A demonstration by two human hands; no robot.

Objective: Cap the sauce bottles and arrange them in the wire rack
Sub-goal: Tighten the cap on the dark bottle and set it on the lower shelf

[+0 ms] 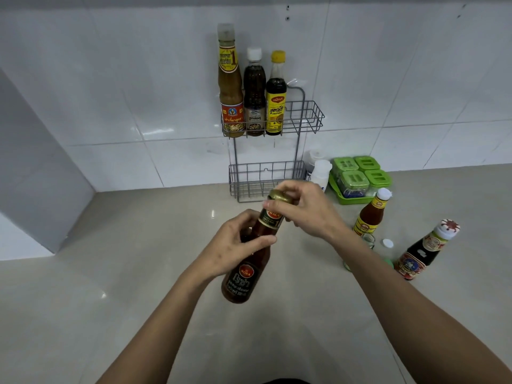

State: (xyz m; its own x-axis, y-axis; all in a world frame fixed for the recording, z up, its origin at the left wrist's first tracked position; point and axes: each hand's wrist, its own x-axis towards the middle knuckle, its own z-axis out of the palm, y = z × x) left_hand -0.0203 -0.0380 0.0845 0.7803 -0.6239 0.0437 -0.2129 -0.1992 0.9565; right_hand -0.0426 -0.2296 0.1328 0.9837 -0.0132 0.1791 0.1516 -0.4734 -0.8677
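A red ketchup bottle [243, 275] with a dark label is held tilted above the counter, my left hand [235, 245] wrapped around its neck. My right hand [299, 209] pinches the gold cap [278, 195] on the bottle's top. The grey wire rack [302, 117] hangs on the tiled wall; its upper basket holds three capped bottles at the left: a tall yellow-brown sauce [230, 84], a dark bottle with a white cap [254, 95] and a yellow-capped one [275, 98]. The lower basket [249, 178] has nothing in it.
On the counter to the right stand a chili sauce bottle [370, 213], a dark sauce bottle [424, 253] and a small glass bottle [368, 241] partly behind my right forearm, with a loose white cap [387, 243] nearby. A green tray of lidded jars [357, 178] and a white shaker [320, 171] sit by the wall.
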